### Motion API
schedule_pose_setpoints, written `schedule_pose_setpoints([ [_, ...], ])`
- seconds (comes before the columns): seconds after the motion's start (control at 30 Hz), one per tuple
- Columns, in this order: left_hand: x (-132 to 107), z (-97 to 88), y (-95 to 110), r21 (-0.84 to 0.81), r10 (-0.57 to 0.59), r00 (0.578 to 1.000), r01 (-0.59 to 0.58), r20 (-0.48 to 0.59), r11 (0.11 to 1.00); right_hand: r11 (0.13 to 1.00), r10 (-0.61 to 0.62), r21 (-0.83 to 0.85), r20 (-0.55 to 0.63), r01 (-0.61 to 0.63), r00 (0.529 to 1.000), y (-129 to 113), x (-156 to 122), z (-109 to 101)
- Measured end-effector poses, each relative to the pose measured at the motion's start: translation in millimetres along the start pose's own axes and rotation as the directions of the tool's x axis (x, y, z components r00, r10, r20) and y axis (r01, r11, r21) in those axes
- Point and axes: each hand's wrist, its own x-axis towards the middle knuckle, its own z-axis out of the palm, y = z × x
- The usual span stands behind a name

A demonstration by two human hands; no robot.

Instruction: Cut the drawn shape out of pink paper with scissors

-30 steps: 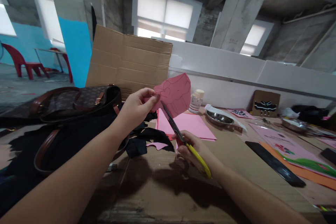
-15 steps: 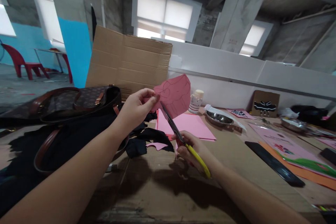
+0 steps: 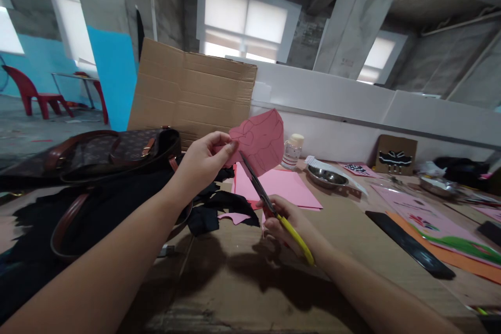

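Note:
Between the thumb and fingers of my left hand (image 3: 209, 154) is pinched the left edge of a piece of pink paper (image 3: 264, 138) with outlines drawn on it. My right hand (image 3: 287, 219) is wrapped round the yellow handle of a pair of scissors (image 3: 261, 190). The scissors' blades point up and left, their tips at the paper's lower edge near my left fingers. Whether the blades are parted is hard to tell. Below the paper lie larger pink sheets (image 3: 287, 188), black scraps (image 3: 225, 209) and a small pink offcut (image 3: 235, 217).
A brown handbag (image 3: 136, 148) and dark cloth lie at the left, before an upright cardboard panel (image 3: 191, 83). Behind the sheets stand a white-lidded jar (image 3: 293, 151) and a metal bowl (image 3: 325, 176). A black phone-like slab (image 3: 409, 242) and a decorated pink sheet (image 3: 430, 219) lie right.
Almost nothing differs. The pink paper has tipped very slightly upward, while both hands and the scissors stay in place.

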Motion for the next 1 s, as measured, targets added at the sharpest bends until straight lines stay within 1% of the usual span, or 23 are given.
schedule_pose_setpoints([
  [0.17,0.9,-3.1,2.2,-0.008,0.006,1.000,-0.006,0.002,1.000,0.999,-0.004,-0.043,-0.019,0.003,1.000,-4.8,0.3,-0.5],
  [0.3,1.1,-5.3,3.6,-0.018,-0.034,0.999,0.034,0.027,0.999,1.000,-0.016,-0.027,-0.021,0.015,1.000,-2.9,-0.4,-3.7],
  [0.5,-2.5,3.2,3.3,-0.060,-0.125,0.984,0.133,0.129,0.989,0.998,-0.056,0.007,-0.004,0.056,0.998,2.4,-1.3,-9.2],
  [0.7,-6.4,8.0,0.8,-0.036,-0.158,0.970,0.167,0.184,0.985,0.994,-0.105,0.023,0.034,0.104,0.994,3.9,-1.2,-11.7],
  [0.83,-7.5,8.5,2.3,-0.082,-0.164,0.960,0.187,0.226,0.979,0.991,-0.128,0.029,0.014,0.128,0.992,8.1,0.3,-13.3],
  [1.0,-8.7,12.5,4.9,-0.106,-0.194,0.952,0.224,0.236,0.969,0.987,-0.162,0.017,0.004,0.161,0.987,10.0,0.6,-13.5],
])
